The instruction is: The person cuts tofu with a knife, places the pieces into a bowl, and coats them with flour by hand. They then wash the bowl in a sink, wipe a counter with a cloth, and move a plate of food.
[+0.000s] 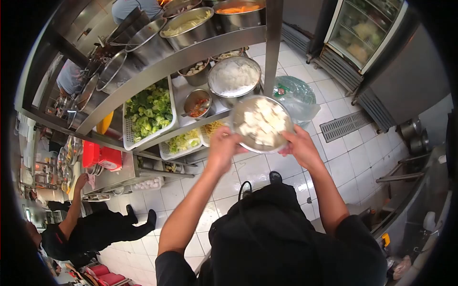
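Between my two hands I carry a round metal bowl (237, 114) of pale white cubes (263, 120), which look like tofu. My left hand (223, 145) grips its near left rim, and my right hand (301, 147) grips the right rim. The bowl is at the edge of the steel shelf. Just behind it stands a larger metal bowl of white powder (234, 75). To its left are a small pot of chopped red pieces (196, 102) and a white basket (171, 126) of broccoli (149, 107).
A steel post (273, 43) rises right of the bowls. Metal pots (188, 33) line the upper shelf. A clear plastic bag (298, 97) is beyond the bowl. A glass-door fridge (365, 31) stands at right. Another person (90, 229) in black works at left by a counter.
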### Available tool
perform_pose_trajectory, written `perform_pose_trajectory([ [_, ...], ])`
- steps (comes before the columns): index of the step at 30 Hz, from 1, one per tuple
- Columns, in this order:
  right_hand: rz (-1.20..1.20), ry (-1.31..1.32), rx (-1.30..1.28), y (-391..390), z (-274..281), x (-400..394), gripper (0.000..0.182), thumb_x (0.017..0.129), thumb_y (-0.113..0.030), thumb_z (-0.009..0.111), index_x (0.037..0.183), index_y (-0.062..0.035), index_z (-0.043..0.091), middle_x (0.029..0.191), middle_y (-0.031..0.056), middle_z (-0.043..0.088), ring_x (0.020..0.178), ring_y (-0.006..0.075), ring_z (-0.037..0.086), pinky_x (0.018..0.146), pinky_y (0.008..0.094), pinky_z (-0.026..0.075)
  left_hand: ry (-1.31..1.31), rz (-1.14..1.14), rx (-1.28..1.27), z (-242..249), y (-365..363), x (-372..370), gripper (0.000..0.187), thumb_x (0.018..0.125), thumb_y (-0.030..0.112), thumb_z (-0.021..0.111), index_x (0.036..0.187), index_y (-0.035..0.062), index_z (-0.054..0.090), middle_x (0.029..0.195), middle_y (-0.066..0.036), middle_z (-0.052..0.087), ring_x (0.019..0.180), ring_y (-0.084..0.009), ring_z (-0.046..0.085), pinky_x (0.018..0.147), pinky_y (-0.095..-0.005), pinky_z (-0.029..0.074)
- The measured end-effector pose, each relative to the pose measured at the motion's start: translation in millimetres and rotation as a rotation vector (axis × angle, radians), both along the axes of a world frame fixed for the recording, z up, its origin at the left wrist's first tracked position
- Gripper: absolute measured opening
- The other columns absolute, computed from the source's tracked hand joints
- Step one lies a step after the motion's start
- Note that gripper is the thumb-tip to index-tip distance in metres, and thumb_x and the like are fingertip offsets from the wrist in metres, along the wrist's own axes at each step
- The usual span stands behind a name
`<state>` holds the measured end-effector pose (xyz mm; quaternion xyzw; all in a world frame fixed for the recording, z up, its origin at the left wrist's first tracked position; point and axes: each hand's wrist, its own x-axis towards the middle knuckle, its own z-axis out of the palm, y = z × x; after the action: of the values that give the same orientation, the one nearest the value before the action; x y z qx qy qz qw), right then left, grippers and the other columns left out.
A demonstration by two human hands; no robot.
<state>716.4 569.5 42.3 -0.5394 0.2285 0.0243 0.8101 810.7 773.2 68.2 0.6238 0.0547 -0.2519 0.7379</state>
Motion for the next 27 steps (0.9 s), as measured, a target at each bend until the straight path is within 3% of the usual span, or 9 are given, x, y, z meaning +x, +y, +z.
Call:
perform_pose_trajectory([
  [3, 0.011, -0.075, -0.058, 22.4, 15.6, 28.4, 0.042, 0.091, -0.019, 0.056, 0.124, 0.0018, 0.042, 0.090, 0.0139, 0.064, 0.057, 0.0146, 0.058, 0.052, 0.0253, 0.046, -0.220, 0.081, 0.108, 43.5, 22.0, 38.1, 0.013, 0.076, -0.002, 0.056, 0.079, 0.0009, 0.044, 0.084, -0.017, 0.059, 0.067, -0.0250, 0.064, 0.050, -0.0323, 0.058],
  [5, 0.012, -0.147, -0.135, 31.9, 17.7, 38.5, 0.040, 0.089, -0.015, 0.055, 0.123, 0.0024, 0.044, 0.089, 0.0132, 0.064, 0.058, 0.0126, 0.057, 0.051, 0.0245, 0.046, -0.382, 0.110, 0.268, 50.2, 25.2, 78.4, 0.014, 0.077, 0.000, 0.056, 0.073, 0.0017, 0.044, 0.081, -0.018, 0.059, 0.066, -0.0228, 0.065, 0.044, -0.0305, 0.054],
  [7, 0.012, -0.196, -0.181, 36.9, 13.4, 46.2, 0.042, 0.086, -0.012, 0.057, 0.123, 0.0031, 0.045, 0.089, 0.0111, 0.064, 0.058, 0.0125, 0.058, 0.050, 0.0232, 0.045, -0.511, 0.103, 0.553, 71.5, 14.5, 104.7, 0.010, 0.076, 0.004, 0.057, 0.074, -0.0017, 0.049, 0.081, -0.022, 0.060, 0.065, -0.0293, 0.065, 0.051, -0.0381, 0.053],
  [10, -0.002, -0.224, -0.321, 38.6, 5.3, 54.1, 0.036, 0.088, -0.008, 0.054, 0.121, 0.0035, 0.046, 0.089, 0.0106, 0.064, 0.058, 0.0104, 0.056, 0.052, 0.0230, 0.045, -0.995, 0.084, 1.019, 77.6, -7.4, 133.5, 0.024, 0.076, 0.008, 0.056, 0.098, -0.0019, 0.058, 0.089, -0.023, 0.061, 0.073, -0.0396, 0.061, 0.067, -0.0419, 0.053],
  [13, -0.045, -0.289, -0.474, 27.1, -4.3, 65.1, 0.033, 0.087, -0.006, 0.054, 0.118, 0.0037, 0.049, 0.088, 0.0087, 0.065, 0.061, 0.0107, 0.057, 0.054, 0.0226, 0.046, -1.241, 0.041, 1.192, 47.6, -22.2, 165.1, 0.037, 0.075, 0.010, 0.057, 0.110, 0.0013, 0.058, 0.098, -0.024, 0.060, 0.083, -0.0448, 0.057, 0.077, -0.0450, 0.048],
  [17, -0.107, -0.401, -0.711, 10.1, -8.9, 81.6, 0.031, 0.082, -0.005, 0.057, 0.113, -0.0018, 0.055, 0.081, 0.0107, 0.065, 0.060, 0.0195, 0.063, 0.057, 0.0307, 0.049, -1.241, -0.085, 1.252, 33.8, -42.9, 172.5, 0.036, 0.074, 0.006, 0.055, 0.110, 0.0048, 0.059, 0.103, -0.025, 0.058, 0.088, -0.0415, 0.058, 0.077, -0.0472, 0.048],
  [22, -0.072, -0.458, -0.866, -1.2, 2.2, 103.7, 0.029, 0.082, -0.006, 0.056, 0.111, -0.0020, 0.057, 0.084, 0.0152, 0.066, 0.070, 0.0303, 0.065, 0.064, 0.0373, 0.050, -1.421, -0.191, 1.358, 36.7, -53.5, 166.4, 0.037, 0.075, 0.002, 0.052, 0.111, 0.0071, 0.056, 0.095, -0.023, 0.061, 0.075, -0.0392, 0.061, 0.066, -0.0463, 0.052],
  [25, -0.013, -0.472, -0.901, -2.7, -5.2, 122.6, 0.031, 0.083, -0.003, 0.054, 0.113, 0.0026, 0.055, 0.094, 0.0172, 0.066, 0.072, 0.0223, 0.065, 0.066, 0.0314, 0.050, -1.503, -0.183, 1.334, 39.2, -50.8, 161.7, 0.036, 0.075, 0.002, 0.052, 0.110, 0.0076, 0.054, 0.090, -0.022, 0.062, 0.066, -0.0389, 0.061, 0.060, -0.0458, 0.053],
  [27, -0.030, -0.545, -0.993, 0.9, -5.8, 139.3, 0.031, 0.082, -0.002, 0.052, 0.112, 0.0033, 0.056, 0.097, 0.0199, 0.065, 0.081, 0.0289, 0.065, 0.074, 0.0352, 0.050, -1.507, -0.137, 1.311, 45.4, -47.1, 156.0, 0.036, 0.075, 0.002, 0.052, 0.110, 0.0077, 0.054, 0.089, -0.022, 0.062, 0.064, -0.0390, 0.062, 0.058, -0.0462, 0.053],
])
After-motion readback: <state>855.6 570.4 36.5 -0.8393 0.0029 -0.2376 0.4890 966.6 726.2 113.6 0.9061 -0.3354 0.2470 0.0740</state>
